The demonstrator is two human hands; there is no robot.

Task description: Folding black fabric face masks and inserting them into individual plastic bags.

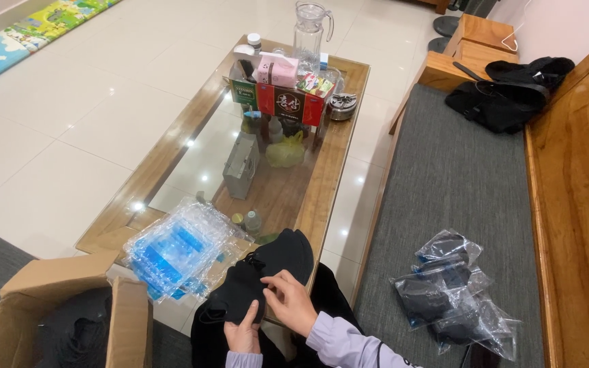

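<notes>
Gripping a black mask (253, 279) at the bench (322, 184) edge, the left hand (243, 334) pinches its lower end while the right hand (289, 300) fingers close on its middle, beside empty plastic bags (172, 249).

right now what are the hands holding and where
Black face masks: left hand grips the stack's near bottom edge, right hand pinches its middle.

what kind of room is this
Most likely a home living room: a glass-topped wooden coffee table cluttered with household items, a wooden bench sofa with a grey cushion beside it, and a colourful play mat on the tiled floor.
</notes>
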